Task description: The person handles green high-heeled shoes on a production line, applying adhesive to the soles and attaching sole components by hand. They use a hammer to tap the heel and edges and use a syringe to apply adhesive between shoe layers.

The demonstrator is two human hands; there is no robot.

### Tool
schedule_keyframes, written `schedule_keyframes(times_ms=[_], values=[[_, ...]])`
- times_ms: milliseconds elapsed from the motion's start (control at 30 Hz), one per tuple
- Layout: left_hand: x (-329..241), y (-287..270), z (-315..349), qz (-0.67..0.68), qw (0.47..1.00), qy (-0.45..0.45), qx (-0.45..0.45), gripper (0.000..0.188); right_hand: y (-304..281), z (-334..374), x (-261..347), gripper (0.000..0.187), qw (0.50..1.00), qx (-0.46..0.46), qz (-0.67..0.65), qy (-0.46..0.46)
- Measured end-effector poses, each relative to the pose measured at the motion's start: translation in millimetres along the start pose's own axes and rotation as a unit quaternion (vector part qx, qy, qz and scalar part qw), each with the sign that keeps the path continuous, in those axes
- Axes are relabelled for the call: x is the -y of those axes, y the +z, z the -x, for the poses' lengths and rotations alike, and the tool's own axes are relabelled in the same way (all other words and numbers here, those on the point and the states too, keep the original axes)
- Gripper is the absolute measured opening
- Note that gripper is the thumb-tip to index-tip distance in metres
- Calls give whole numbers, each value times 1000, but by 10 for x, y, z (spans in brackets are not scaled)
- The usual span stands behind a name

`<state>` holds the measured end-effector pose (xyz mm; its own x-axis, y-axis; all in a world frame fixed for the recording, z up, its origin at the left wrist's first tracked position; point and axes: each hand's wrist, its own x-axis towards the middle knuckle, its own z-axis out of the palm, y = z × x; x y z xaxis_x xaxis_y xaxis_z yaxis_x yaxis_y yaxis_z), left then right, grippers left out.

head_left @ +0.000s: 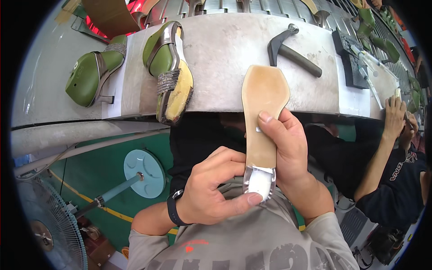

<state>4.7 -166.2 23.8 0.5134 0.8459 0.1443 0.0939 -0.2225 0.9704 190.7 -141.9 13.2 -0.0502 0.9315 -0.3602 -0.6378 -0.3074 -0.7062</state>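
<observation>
A tan shoe sole [265, 87] is upright before me, its wide end up and resting over the bench edge. My right hand [290, 144] is closed round its narrow middle, thumb flat on the face. At the lower end sits a white pad [259, 182] with a clear, crinkled wrap around it. My left hand [211, 186] grips this end, thumb pressed on the pad and fingers curled at the side and behind, partly hidden. A hammer [297, 58] with a dark handle lies just beyond the sole.
Strappy heeled shoes on green lasts, one upright [85, 78] and one on its side [159, 58], occupy the bench's left. A black block [351, 67] and thin syringe-like tools [371, 85] lie right, near a co-worker's hands [395, 118]. A fan [51, 229] stands lower left.
</observation>
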Motion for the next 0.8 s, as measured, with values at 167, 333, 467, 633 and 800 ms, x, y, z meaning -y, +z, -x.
schedule_keyframes(times_ms=[167,333,467,633,800], values=[[-43,-11,-18,-4,1000,3,-1,39,10,-5,12,20,1000,7,2,26],[-35,-25,-17,-12,1000,6,0,39,-5,-9,-36,28,999,4,46,27],[-2,-26,2,-2,1000,23,-10,38,-1,-2,-63,28,999,7,42,23],[-7,-48,-17,4,1000,25,-5,37,-21,1,-99,28,999,13,42,29],[20,-40,22,43,999,6,-7,36,2,48,-59,26,999,15,43,-3]])
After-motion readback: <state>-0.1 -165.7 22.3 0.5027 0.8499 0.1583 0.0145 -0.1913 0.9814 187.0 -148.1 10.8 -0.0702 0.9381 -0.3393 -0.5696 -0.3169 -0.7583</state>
